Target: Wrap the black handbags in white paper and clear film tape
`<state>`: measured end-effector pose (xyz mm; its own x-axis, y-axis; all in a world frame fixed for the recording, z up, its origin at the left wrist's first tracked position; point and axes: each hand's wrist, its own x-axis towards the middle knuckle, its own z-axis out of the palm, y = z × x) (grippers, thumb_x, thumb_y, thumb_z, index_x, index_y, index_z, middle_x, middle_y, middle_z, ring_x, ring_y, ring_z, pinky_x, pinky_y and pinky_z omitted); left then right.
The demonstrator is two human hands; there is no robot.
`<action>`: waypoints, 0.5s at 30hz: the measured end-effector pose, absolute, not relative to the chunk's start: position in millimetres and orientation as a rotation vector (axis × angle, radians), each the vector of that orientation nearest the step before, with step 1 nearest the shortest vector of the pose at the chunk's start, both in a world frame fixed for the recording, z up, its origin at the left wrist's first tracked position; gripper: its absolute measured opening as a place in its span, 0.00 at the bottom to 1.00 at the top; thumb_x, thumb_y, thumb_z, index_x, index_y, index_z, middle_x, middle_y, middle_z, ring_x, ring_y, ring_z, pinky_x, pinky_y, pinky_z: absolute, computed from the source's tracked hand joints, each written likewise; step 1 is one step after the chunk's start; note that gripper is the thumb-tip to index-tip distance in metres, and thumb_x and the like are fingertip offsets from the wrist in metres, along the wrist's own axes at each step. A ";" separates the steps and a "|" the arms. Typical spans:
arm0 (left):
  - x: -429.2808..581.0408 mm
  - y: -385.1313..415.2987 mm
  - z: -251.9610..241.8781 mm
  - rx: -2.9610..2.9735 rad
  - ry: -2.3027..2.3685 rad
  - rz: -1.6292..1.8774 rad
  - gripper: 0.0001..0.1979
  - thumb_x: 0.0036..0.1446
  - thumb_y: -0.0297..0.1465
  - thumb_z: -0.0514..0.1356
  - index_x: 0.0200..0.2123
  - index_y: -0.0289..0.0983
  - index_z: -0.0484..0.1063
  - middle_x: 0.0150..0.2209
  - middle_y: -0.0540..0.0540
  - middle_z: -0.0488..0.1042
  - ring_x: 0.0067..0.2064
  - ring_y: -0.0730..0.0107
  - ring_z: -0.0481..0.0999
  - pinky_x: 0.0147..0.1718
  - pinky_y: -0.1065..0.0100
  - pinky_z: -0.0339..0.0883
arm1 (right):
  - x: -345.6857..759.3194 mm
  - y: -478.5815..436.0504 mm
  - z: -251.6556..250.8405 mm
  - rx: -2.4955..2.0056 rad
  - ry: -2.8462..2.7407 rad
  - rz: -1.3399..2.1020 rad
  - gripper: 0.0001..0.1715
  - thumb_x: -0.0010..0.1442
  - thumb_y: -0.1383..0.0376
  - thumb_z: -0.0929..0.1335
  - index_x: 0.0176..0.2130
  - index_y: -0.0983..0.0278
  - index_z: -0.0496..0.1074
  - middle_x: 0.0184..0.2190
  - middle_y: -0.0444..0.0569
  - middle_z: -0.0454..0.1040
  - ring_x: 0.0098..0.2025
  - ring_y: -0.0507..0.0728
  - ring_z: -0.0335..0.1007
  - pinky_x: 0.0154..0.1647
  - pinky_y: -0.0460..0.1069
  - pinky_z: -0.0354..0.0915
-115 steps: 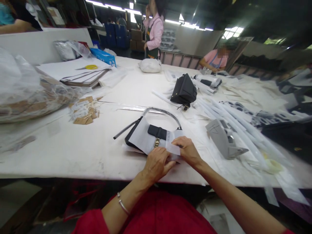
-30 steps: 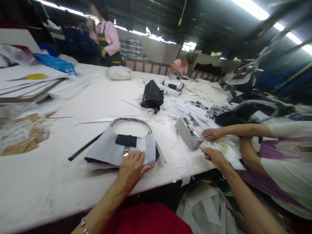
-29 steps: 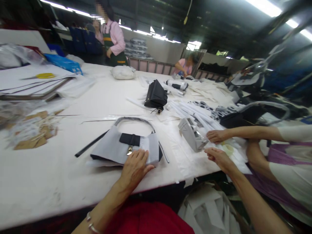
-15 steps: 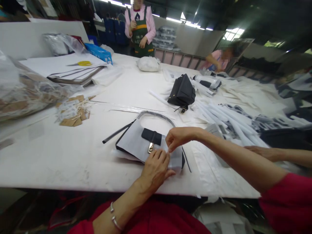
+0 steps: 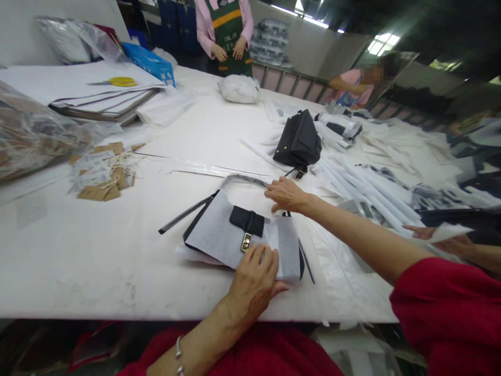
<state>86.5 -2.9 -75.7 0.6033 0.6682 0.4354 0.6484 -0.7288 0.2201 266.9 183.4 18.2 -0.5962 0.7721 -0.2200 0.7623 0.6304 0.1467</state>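
A black handbag (image 5: 219, 235) wrapped in grey-white paper lies flat near the table's front edge, its black flap and gold clasp (image 5: 246, 241) showing. My left hand (image 5: 255, 282) lies flat on the paper at the bag's near right corner, fingers spread. My right hand (image 5: 285, 195) reaches over the bag's top right corner by the wrapped handle (image 5: 242, 180), fingers curled down on the paper; I cannot make out anything held in it.
A second black bag (image 5: 298, 142) stands further back, beside several white paper rolls (image 5: 371, 183). Brown tags (image 5: 102, 175) and a plastic sack lie left; card sheets with yellow scissors (image 5: 117, 82) back left. Another person's hand (image 5: 420, 232) holds paper at right. A person in a green apron (image 5: 228, 28) stands across.
My right hand came back from the tape dispenser at the right to the bag, then slid from the flap up to the bag's top corner. My left hand stayed pressing the paper.
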 end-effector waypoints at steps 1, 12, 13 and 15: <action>86.6 -2.9 -76.4 2.776 1.137 0.793 0.38 0.54 0.52 0.61 0.57 0.29 0.65 0.53 0.36 0.73 0.57 0.49 0.70 0.59 0.52 0.58 | 273.5 182.3 24.5 1.394 2.588 0.078 0.15 0.54 0.60 0.75 0.41 0.64 0.77 0.43 0.56 0.79 0.48 0.63 0.72 0.50 0.54 0.61; 86.8 -1.2 -68.0 2.770 1.138 0.825 0.37 0.52 0.52 0.63 0.55 0.29 0.66 0.51 0.35 0.74 0.56 0.50 0.71 0.57 0.54 0.61 | 260.5 72.3 -23.4 1.706 2.647 -0.551 0.33 0.69 0.52 0.58 0.63 0.69 0.61 0.62 0.61 0.65 0.65 0.64 0.59 0.67 0.63 0.48; 86.7 -0.8 -67.9 2.774 1.130 0.820 0.37 0.52 0.52 0.63 0.55 0.30 0.66 0.51 0.35 0.74 0.55 0.50 0.71 0.57 0.53 0.61 | 261.2 76.3 -24.6 1.713 2.629 -0.588 0.32 0.69 0.51 0.56 0.63 0.67 0.62 0.63 0.59 0.65 0.65 0.63 0.59 0.67 0.62 0.49; 86.6 -0.5 -68.3 2.787 1.122 0.811 0.37 0.51 0.52 0.63 0.55 0.30 0.66 0.50 0.35 0.74 0.55 0.50 0.71 0.56 0.53 0.61 | 263.6 88.6 -21.4 1.757 2.555 -0.667 0.31 0.71 0.51 0.52 0.59 0.63 0.66 0.60 0.55 0.70 0.61 0.61 0.65 0.63 0.60 0.56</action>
